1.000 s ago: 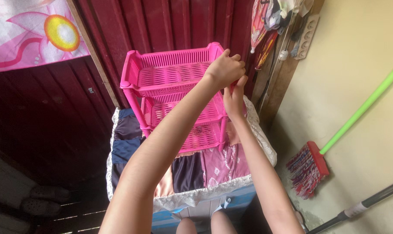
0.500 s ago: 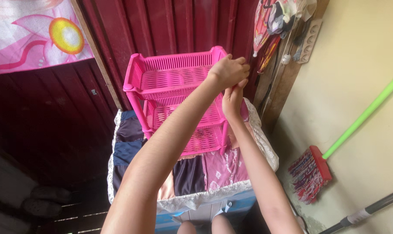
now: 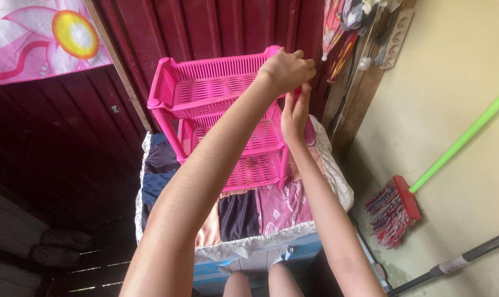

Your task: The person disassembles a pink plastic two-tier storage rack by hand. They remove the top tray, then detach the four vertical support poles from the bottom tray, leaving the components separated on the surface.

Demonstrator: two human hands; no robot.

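A bright pink plastic rack [image 3: 205, 91] with three slatted tiers stands on a cloth-covered stand [image 3: 271, 212] against a dark red wall. My left hand [image 3: 285, 69] is closed over the front right corner of the top tier. Just under it, my right hand [image 3: 296, 113] grips the pink corner post below that tier. The post itself is mostly hidden by my fingers.
A patchwork cloth with a lace edge covers the stand. A broom with a green handle [image 3: 464, 137] and red head [image 3: 395, 212] leans on the cream wall at right. A dark pole [image 3: 453, 264] lies low right. Sandals [image 3: 59, 247] sit at lower left.
Both hands stay on the top right corner of the rack. The view has shifted slightly, and the rack sits a little higher and further left in the picture.
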